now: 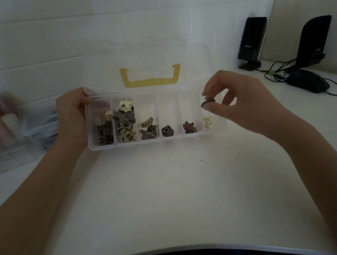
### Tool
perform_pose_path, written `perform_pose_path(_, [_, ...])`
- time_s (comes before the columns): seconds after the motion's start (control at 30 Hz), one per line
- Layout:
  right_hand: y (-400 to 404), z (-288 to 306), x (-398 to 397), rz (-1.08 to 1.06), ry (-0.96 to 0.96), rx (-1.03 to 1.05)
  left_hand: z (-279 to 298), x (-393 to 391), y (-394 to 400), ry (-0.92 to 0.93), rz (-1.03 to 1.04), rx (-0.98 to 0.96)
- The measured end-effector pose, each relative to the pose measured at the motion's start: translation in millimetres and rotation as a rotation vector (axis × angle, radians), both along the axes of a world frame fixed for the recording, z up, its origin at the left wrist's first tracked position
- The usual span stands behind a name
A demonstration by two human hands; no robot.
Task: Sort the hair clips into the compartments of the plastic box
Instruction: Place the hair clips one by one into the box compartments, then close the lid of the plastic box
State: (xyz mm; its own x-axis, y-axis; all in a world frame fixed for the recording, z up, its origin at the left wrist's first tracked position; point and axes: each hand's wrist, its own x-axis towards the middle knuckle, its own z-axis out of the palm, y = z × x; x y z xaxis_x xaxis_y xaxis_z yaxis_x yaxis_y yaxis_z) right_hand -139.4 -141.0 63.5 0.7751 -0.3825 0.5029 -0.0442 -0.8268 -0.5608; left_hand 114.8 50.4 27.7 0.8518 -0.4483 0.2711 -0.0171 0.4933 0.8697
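Observation:
A clear plastic box (pixel 171 137) with a row of compartments stands open on the white table, its lid with a yellow handle (pixel 151 79) leaning back. Small brown, grey and cream hair clips (pixel 123 121) lie in the compartments, most in the two leftmost. My left hand (pixel 73 116) grips the box's left end, thumb on the rim. My right hand (pixel 240 98) pinches a small dark hair clip (pixel 207 102) between thumb and fingers, just above the rightmost compartment, where a pale clip (pixel 207 122) lies.
A clear organiser (pixel 1 151) with pastel rounded items stands at the left. Two black speakers (pixel 252 41) and a black mouse (pixel 308 81) with cables sit at the right. The table's curved front edge (pixel 182 247) runs close to my body.

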Motion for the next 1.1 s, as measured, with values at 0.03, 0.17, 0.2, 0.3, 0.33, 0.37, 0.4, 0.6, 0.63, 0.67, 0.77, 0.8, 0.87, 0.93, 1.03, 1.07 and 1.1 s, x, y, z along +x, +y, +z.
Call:
perform_pose_path(0.03, [-0.2, -1.2, 0.0, 0.003, 0.026, -0.028, 0.3, 0.9, 0.6, 0.005, 0.008, 0.011])
perform_pose_path(0.17, [-1.6, -3.2, 1.6, -0.029, 0.048, -0.09, 0.6, -3.0, 0.0, -0.012, 0.004, -0.007])
perform_pose_path(0.2, [-2.2, -3.0, 1.9, -0.036, 0.027, -0.095, 1.2, -4.1, -0.8, -0.012, 0.004, -0.008])
perform_pose_path(0.3, [-5.6, -3.5, 3.9, -0.106, -0.101, -0.115, 2.4, -9.8, -2.7, 0.001, 0.016, -0.012])
perform_pose_path(0.33, [-7.0, -4.6, 5.7, -0.146, -0.16, -0.103, 1.5, -10.8, -3.7, 0.025, 0.015, -0.013])
perform_pose_path(0.37, [-7.9, -5.9, 7.5, -0.185, -0.217, -0.053, 0.7, -12.7, -4.7, 0.056, 0.01, -0.013])
perform_pose_path(0.4, [-8.2, -7.1, 9.4, -0.221, -0.259, 0.038, -0.6, -14.9, -6.9, 0.091, 0.006, -0.005])
perform_pose_path(0.6, [-21.7, -10.0, 15.3, -0.298, -0.199, 0.802, -7.0, -50.1, -26.0, 0.038, -0.108, 0.129])
perform_pose_path(0.63, [-23.6, -8.4, 14.4, -0.289, -0.212, 0.896, -9.2, -55.6, -30.8, 0.061, -0.143, 0.13])
perform_pose_path(0.67, [-25.6, -7.7, 13.3, -0.273, -0.23, 0.973, -10.5, -60.0, -33.2, 0.095, -0.174, 0.129])
perform_pose_path(0.77, [-28.2, -8.3, 10.8, -0.22, -0.283, 1.14, -14.0, -60.3, -37.6, 0.128, -0.135, 0.161])
perform_pose_path(0.8, [-29.0, -8.9, 10.7, -0.208, -0.302, 1.187, -13.2, -59.0, -36.7, 0.136, -0.102, 0.168])
perform_pose_path(0.87, [-30.5, -9.8, 10.1, -0.18, -0.337, 1.265, -12.4, -57.5, -36.2, 0.17, -0.127, 0.188])
perform_pose_path(0.93, [-32.3, -10.1, 9.3, -0.137, -0.397, 1.324, -12.0, -59.0, -35.9, 0.199, -0.171, 0.215])
perform_pose_path(1.03, [-33.6, -10.1, 8.8, -0.094, -0.524, 1.335, -11.2, -57.3, -36.2, 0.143, -0.124, 0.156])
perform_pose_path(1.07, [-32.6, -10.4, 9.3, -0.092, -0.555, 1.32, -10.5, -58.2, -36.5, 0.153, -0.122, 0.144])
perform_pose_path(1.1, [-30.8, -11.0, 9.6, -0.104, -0.556, 1.298, -11.0, -58.8, -36.6, 0.173, -0.142, 0.12])
